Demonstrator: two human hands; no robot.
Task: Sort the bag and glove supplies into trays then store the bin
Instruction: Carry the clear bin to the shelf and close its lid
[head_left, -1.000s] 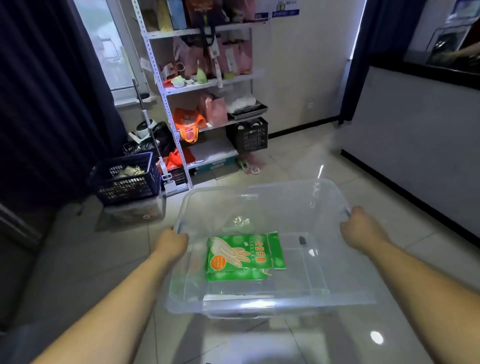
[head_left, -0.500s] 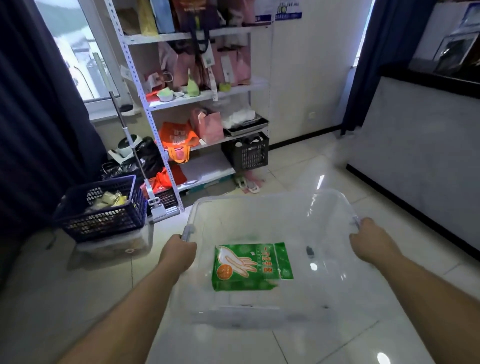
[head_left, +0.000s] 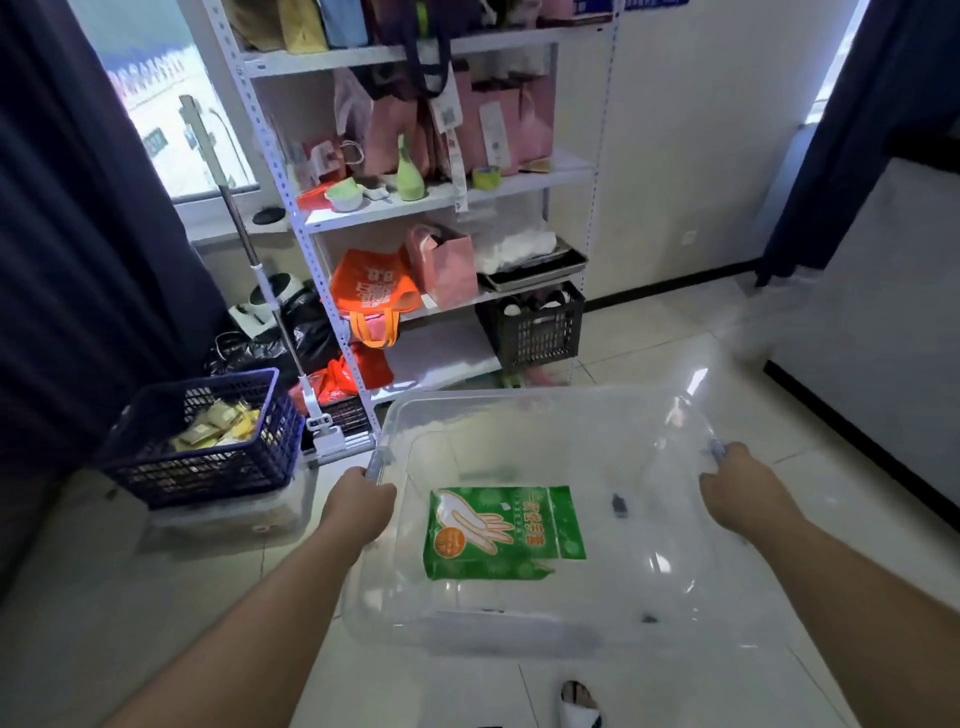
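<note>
I carry a clear plastic bin (head_left: 540, 410) in front of me, above the tiled floor. My left hand (head_left: 358, 504) grips its left rim and my right hand (head_left: 740, 486) grips its right rim. A green pack of disposable gloves (head_left: 501, 532) lies flat on the bin's bottom, left of centre. A small dark bit (head_left: 619, 505) lies to the right of the pack. A metal tray (head_left: 535, 267) with white plastic bags on it sits on the white shelf unit (head_left: 441, 200) ahead.
A dark blue basket (head_left: 208, 441) with yellow packets stands on a clear box at the left. A mop (head_left: 270, 301) leans by the shelf. A black crate (head_left: 535, 327) sits on the low shelf. A grey counter wall (head_left: 883, 312) runs along the right. My slipper (head_left: 579, 701) shows below.
I have walked closer to the shelf unit with the bin held in both hands; the shelves and the blue basket now look larger and nearer. The glove pack has stayed in place.
</note>
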